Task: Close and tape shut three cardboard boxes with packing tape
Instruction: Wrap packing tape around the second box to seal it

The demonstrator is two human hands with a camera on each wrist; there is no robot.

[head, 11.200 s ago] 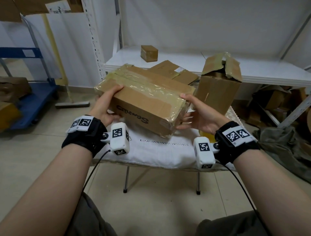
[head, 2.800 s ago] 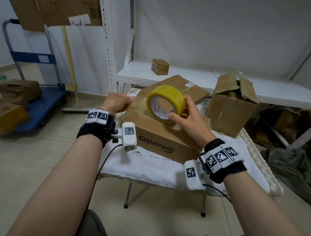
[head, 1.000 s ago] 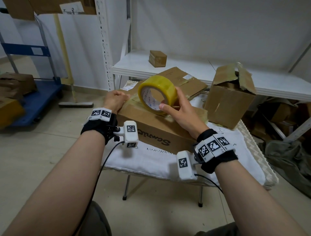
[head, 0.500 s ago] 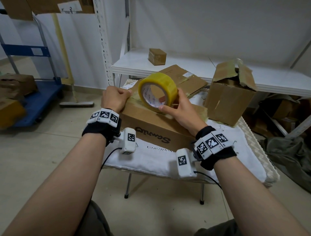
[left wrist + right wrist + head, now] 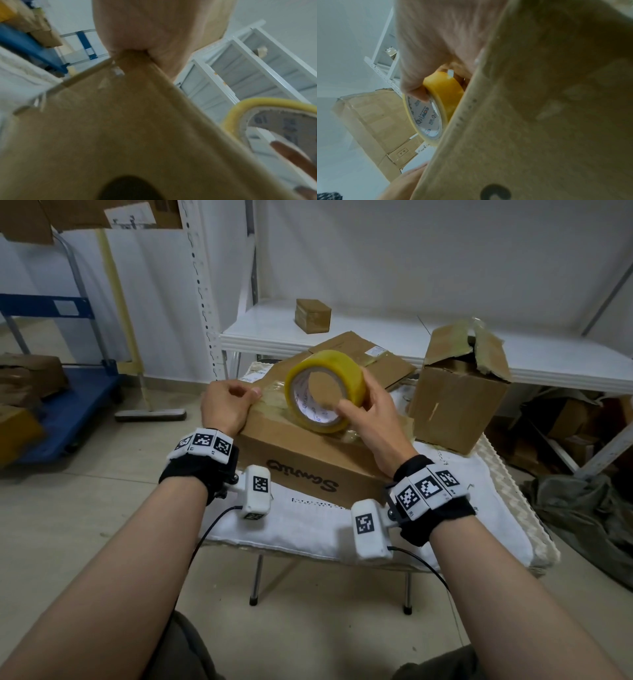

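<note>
White-clothed table [image 5: 342,529], tape roll [image 5: 323,390] now tilted lower over box [image 5: 308,453]

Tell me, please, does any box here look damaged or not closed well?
Yes. The upright box at the right stands open; its top flaps stick up, bent, with torn old tape on them. The box under both hands looks closed.

Head view looks down-forward over both forearms; wrist views hug box [image 5: 308,453] side, looking upward; all share tape roll [image 5: 323,390].
</note>
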